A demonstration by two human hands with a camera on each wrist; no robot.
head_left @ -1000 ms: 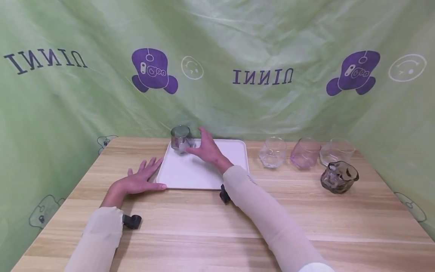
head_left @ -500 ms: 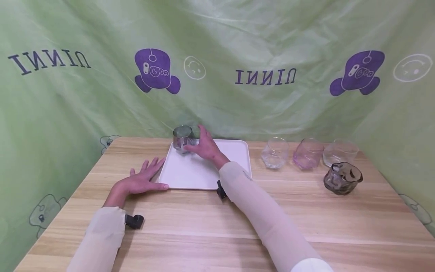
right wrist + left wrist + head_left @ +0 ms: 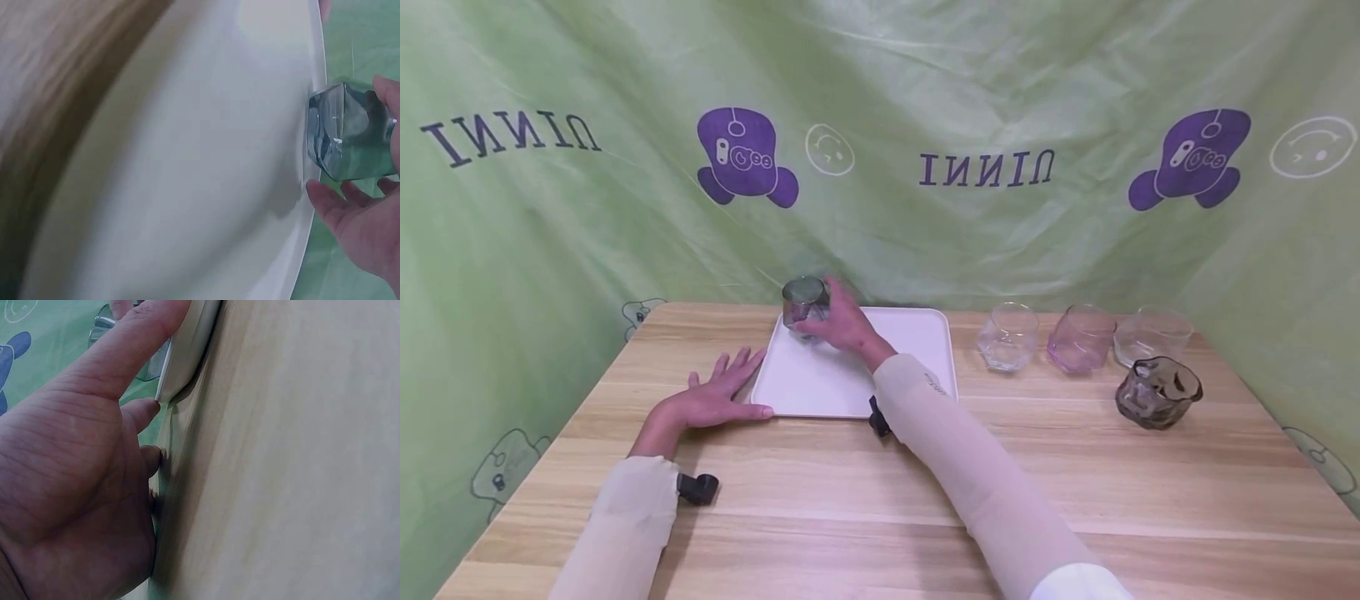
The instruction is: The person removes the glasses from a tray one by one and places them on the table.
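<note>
A smoky grey drinking glass (image 3: 802, 296) stands upright at the far left corner of a white rectangular tray (image 3: 827, 383). Around its right side my right hand (image 3: 848, 323) curves, thumb across the front and fingers at the back. In the right wrist view, thumb and fingertips lie against opposite sides of the glass (image 3: 353, 134). My left hand (image 3: 711, 402) is spread at the tray's near left corner, its thumb on the edge and its fingers along the left side. The left wrist view shows that thumb over the tray rim (image 3: 181, 359).
Right of the tray stand a clear faceted glass (image 3: 1007, 340), a pinkish glass (image 3: 1081, 340) and another clear glass (image 3: 1150, 337). A brown wavy glass (image 3: 1157, 396) stands in front of them. Behind the wooden table (image 3: 820, 517) hangs a green printed cloth (image 3: 880, 233).
My right hand has moved left and closed in around the smoky grey glass. The glass stays at the tray's far corner, and my left hand keeps its place. The view has shifted slightly.
</note>
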